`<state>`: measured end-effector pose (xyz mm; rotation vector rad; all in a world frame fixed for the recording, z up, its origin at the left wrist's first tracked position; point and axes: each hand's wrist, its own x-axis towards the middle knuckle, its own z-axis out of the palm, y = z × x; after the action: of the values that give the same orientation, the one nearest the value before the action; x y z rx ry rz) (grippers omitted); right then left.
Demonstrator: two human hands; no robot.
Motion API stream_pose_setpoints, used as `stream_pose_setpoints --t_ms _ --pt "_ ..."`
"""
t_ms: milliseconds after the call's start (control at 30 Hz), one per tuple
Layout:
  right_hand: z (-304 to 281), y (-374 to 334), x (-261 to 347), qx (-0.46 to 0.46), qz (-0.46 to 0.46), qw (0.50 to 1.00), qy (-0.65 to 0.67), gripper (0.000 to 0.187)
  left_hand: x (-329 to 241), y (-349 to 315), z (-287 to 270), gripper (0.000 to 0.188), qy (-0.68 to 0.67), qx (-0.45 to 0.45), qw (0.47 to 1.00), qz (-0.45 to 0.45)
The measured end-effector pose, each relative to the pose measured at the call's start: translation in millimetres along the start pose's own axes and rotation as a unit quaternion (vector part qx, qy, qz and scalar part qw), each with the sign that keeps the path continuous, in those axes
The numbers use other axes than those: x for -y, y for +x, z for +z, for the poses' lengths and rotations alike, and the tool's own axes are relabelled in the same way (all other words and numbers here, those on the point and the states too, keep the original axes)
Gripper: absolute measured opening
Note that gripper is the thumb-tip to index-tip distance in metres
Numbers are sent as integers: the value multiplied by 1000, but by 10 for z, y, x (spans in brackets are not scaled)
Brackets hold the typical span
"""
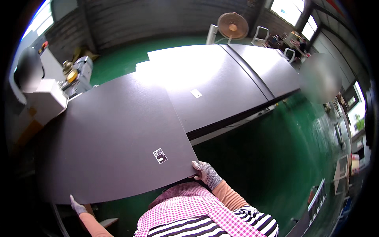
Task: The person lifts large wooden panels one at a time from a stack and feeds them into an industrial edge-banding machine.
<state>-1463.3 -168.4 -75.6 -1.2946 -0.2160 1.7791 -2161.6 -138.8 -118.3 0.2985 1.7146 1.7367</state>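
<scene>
A large flat dark grey panel (pixel 114 130) spreads out in front of me, a small printed label (pixel 160 156) near its front right part. My right hand (pixel 207 174), in a grey knit glove, grips its near right corner, thumb on top and fingers curled below. Toward the left, my left hand (pixel 77 205), also gloved, holds the near edge; its thumb shows at the rim and the other fingers are mostly hidden underneath. Adjoining the panel on the far right is a stack of similar dark panels (pixel 221 106), whose top one bears a white label (pixel 196 93).
Another dark panel stack (pixel 268 67) lies farther right. A round fan (pixel 233 26) stands at the back. On the left are a machine with a motor (pixel 82 69) and a white box-shaped housing (pixel 50 91). Green floor (pixel 272 158) shows to my right.
</scene>
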Motion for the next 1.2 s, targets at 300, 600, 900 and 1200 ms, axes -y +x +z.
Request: stream_pose_setpoints --t_ms 300,600,900,1200 --pt "-627 -131 404 -135 -86 982 -99 40 474 10 -35 56 -106 3 991 -80" --pt "-1450 -20 835 -204 -148 967 -41 23 570 -1115 737 49 -157 -32 971 -175" --pt "-2573 222 1238 -248 -205 940 112 52 829 -2381 1586 45 -253 40 938 -234" --pt "-3130 516 1670 -209 -240 922 219 60 1314 -3534 2357 29 -261 131 876 -383"
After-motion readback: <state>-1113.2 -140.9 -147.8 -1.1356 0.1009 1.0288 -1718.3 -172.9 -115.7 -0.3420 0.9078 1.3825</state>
